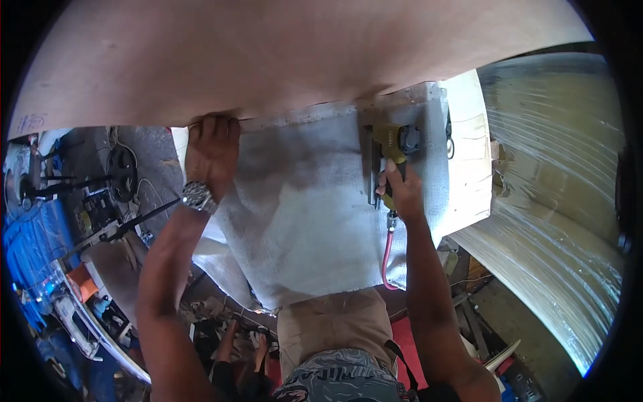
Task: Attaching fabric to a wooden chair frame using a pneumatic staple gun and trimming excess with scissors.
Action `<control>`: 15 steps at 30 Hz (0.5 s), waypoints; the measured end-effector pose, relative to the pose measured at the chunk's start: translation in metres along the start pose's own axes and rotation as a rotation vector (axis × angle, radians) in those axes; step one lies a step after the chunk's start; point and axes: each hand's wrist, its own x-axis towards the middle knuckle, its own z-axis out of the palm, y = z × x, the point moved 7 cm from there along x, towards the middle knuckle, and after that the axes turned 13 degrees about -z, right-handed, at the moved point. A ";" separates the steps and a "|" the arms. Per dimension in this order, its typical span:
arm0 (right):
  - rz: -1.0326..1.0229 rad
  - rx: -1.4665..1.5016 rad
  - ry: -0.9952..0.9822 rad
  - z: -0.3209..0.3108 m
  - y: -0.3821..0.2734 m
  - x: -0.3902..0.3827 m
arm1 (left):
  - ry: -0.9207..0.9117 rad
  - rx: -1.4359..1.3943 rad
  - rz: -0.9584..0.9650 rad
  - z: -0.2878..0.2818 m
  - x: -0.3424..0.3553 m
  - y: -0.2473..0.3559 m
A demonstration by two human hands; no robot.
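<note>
My left hand (212,144), with a metal watch at the wrist, has its fingers curled at the upper edge of a pale woven fabric (301,221), where it meets a large brown panel (288,53). My right hand (405,184) grips a yellow and black pneumatic staple or nail gun (390,144), which lies over the fabric’s right part, close below that edge. A red air hose (386,258) runs down from the gun’s fitting. A cream padded piece (469,154) shows behind the fabric on the right.
A plastic-wrapped bulky piece (549,201) fills the right side. At left are a black wheel (122,174), blue plastic (33,248) and cluttered metal frames (87,321). Another person’s apparent legs (228,345) show at the bottom, left of my lap.
</note>
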 end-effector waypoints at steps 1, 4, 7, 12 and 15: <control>-0.004 -0.004 0.006 0.001 0.000 -0.002 | 0.136 -0.098 0.016 -0.013 -0.002 0.002; 0.025 -0.027 0.093 0.007 0.001 -0.004 | -0.188 -0.400 0.179 0.013 -0.004 0.076; -0.058 -0.045 0.141 0.009 -0.012 0.000 | -0.094 -0.611 0.388 0.023 0.001 0.165; -0.111 -0.165 0.075 -0.016 -0.034 0.006 | -0.061 -0.582 0.193 0.083 0.045 0.179; -0.119 -0.186 0.051 -0.019 -0.039 0.012 | 0.020 -0.567 0.207 0.089 0.035 0.152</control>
